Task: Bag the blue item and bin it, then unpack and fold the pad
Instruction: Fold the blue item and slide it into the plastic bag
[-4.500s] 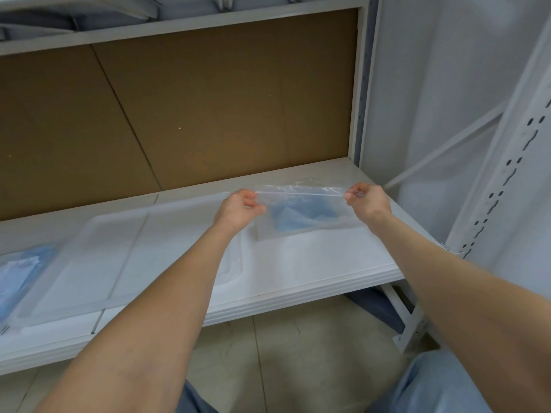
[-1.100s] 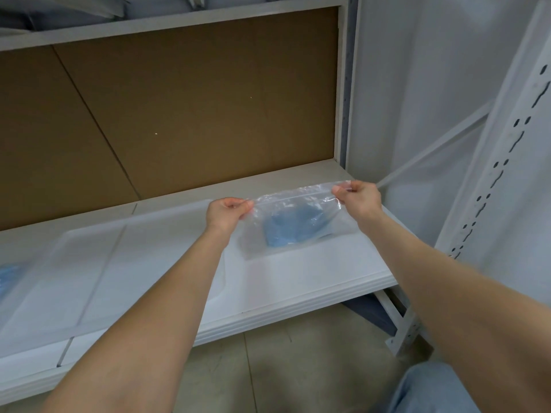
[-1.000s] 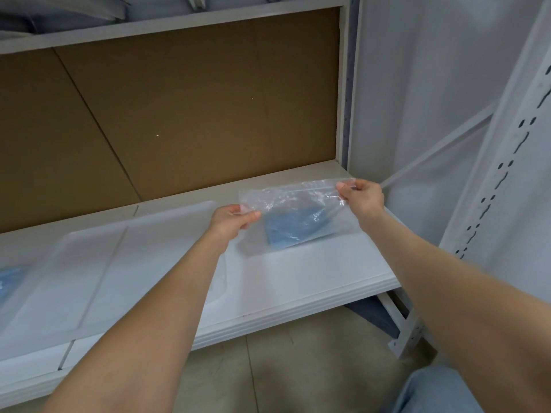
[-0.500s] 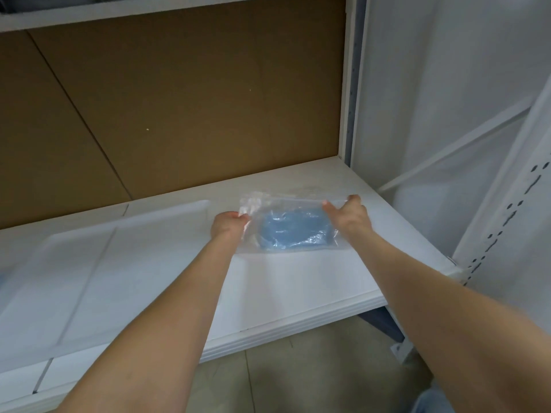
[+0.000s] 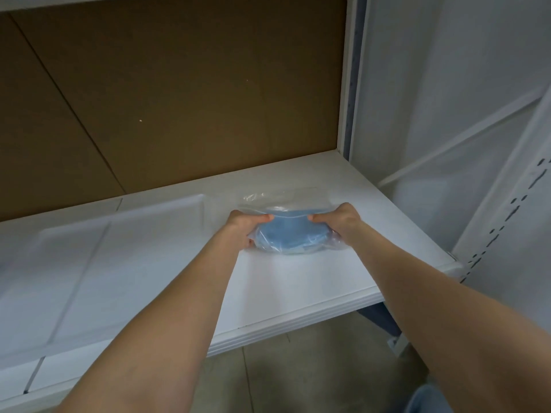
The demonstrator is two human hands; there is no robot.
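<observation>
Nearest, at the bottom edge: a grey tiled floor (image 5: 298, 380) and, in the lower right corner, a patch of blue-grey trouser fabric (image 5: 429, 400). Two bare forearms are extended from the lower corners up over a white shelf board (image 5: 298, 281), whose layered front edge is seen above the floor. On the left part of the board a shallow translucent white tray (image 5: 125, 257) is laid, its right rim close to the left hand (image 5: 243, 226) but not touched by it. Further in, near the middle right of the board, a clear plastic bag (image 5: 283, 199) is held at both ends. Its left end is gripped by the left hand, with fingers curled under and the thumb laid along the top. Its right end is gripped in the same way by the right hand (image 5: 343, 222), the two thumbs pointed toward each other and apart. The blue item (image 5: 286, 235) is enclosed in the bag, bunched between the hands. The bag's loose upper flap is spread on the board behind them; whether the filled part rests on the board or is just lifted cannot be told. Behind, a brown backboard (image 5: 193, 99) is bounded on the right by a white post (image 5: 343, 84). To the far right a diagonal brace (image 5: 465, 135) and a perforated upright (image 5: 504, 222) are noted.
</observation>
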